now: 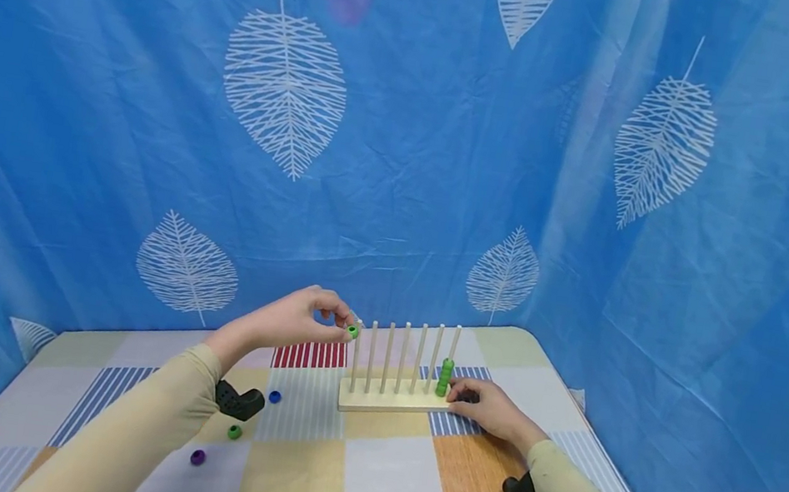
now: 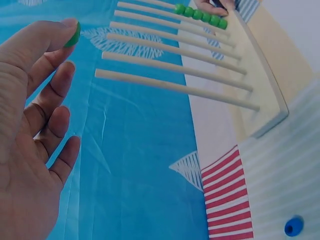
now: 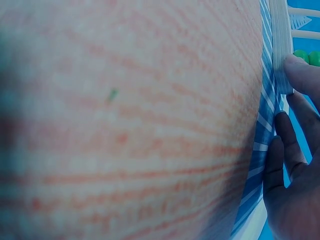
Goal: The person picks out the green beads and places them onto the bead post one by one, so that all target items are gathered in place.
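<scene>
A wooden peg rack [image 1: 395, 400] with several upright pegs stands on the table, and several green beads [image 1: 445, 377] are stacked on its rightmost peg. My left hand [image 1: 301, 319] pinches a single green bead [image 1: 353, 331] between thumb and index finger, close to the top of the leftmost peg. In the left wrist view that green bead [image 2: 73, 36] shows at the fingertips, with the other fingers loosely bent. At the rack's right end, my right hand [image 1: 489, 408] grips the base. The right wrist view shows the thumb on the base [image 3: 283, 50] and a finger at its end.
Loose on the table to the left lie a blue bead [image 1: 275, 396], a green bead [image 1: 235, 432] and a purple bead [image 1: 198, 457]. A patchwork-patterned cloth [image 1: 295, 467] covers the table. Blue curtains [image 1: 407, 155] with white leaf prints hang behind and beside it.
</scene>
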The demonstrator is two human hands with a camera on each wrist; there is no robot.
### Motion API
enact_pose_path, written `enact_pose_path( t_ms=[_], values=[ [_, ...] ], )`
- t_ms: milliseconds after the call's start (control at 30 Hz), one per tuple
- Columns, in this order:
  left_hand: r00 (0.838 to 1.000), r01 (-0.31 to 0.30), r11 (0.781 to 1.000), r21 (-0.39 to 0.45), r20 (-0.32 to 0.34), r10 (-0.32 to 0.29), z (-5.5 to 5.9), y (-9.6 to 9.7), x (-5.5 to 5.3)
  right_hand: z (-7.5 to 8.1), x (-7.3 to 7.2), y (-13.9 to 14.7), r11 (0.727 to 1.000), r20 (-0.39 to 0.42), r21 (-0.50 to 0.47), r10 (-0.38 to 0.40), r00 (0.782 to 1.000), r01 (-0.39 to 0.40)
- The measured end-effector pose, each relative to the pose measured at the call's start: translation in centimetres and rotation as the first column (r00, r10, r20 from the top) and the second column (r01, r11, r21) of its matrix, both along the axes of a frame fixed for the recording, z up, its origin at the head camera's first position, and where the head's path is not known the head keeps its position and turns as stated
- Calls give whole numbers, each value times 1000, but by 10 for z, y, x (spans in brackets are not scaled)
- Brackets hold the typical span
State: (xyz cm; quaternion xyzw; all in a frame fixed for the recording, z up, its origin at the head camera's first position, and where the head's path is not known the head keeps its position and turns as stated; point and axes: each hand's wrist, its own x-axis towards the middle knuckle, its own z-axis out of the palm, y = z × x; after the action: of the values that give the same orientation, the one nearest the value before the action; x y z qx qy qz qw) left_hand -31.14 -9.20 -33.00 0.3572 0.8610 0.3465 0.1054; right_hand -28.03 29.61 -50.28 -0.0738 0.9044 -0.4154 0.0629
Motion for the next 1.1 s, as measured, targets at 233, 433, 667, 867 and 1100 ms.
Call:
enact_pose_path(
  t_ms=[233,433,667,867,1100],
  values=[
    [1000,14,1000,10,6,-14,7,16,-5,1,-1,1,1000,1,-3,12,1000,-12],
    [999,22,1000,22,31,-23,10,32,-12,3,0,2,1000,-4,-8,29,1000,-29],
    [998,52,998,36,35,-53,11,54,-17,3,2,2,999,-2,-16,44,999,-44],
    [998,64,998,22,26,-64,10,68,-21,2,1,2,999,-2,-16,28,1000,-28],
    [997,73,997,31,30,-74,8,79,-24,1,1,3,1000,5,-15,25,1000,-25]
  ],
)
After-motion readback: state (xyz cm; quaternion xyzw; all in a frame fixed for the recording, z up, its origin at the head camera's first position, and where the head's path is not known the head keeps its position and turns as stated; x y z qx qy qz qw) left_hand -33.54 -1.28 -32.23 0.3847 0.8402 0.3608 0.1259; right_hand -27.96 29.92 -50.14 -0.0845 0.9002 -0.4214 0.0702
